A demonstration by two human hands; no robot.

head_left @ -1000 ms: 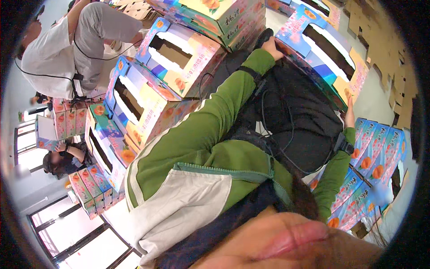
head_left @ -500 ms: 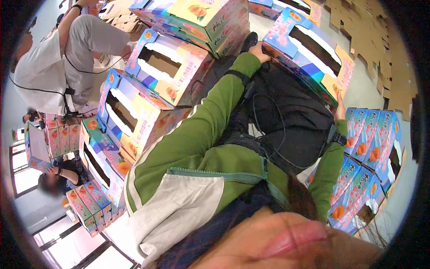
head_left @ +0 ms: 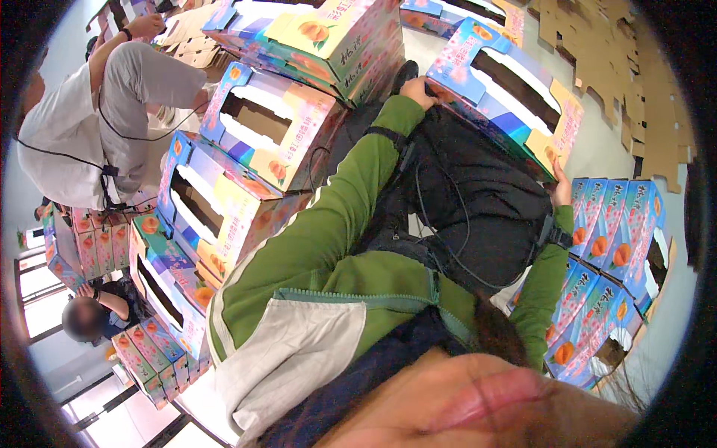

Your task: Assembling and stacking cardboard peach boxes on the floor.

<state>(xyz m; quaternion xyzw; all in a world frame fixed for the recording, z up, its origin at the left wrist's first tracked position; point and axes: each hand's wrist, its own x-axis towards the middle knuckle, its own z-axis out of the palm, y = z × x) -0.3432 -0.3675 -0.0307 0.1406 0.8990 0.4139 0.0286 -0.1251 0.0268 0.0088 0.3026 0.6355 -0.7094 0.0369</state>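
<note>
A printed cardboard fruit carton (head_left: 457, 69) in blue, pink and yellow lies in front of my knees, with a long cut-out opening in its upper face. My left hand (head_left: 418, 92) grips its near left corner, fingers partly hidden by the edge. At its right end, my right hand (head_left: 561, 185) holds the lower corner, thumb and fingers against the side. The carton's underside is out of sight.
Stacked similar cartons (head_left: 366, 63) rise left of my legs, with more cartons (head_left: 224, 201) beside them. Rows of upright cartons (head_left: 620, 224) stand to the right. Flattened cardboard (head_left: 605, 82) covers the floor at far right. A person in grey (head_left: 127, 112) sits at left; another person (head_left: 112, 302) is lower left.
The whole view has shifted slightly, moving the left stacks down and left in the picture. Both hands keep their hold on the carton. The grey-clad person's hand has come lower into view.
</note>
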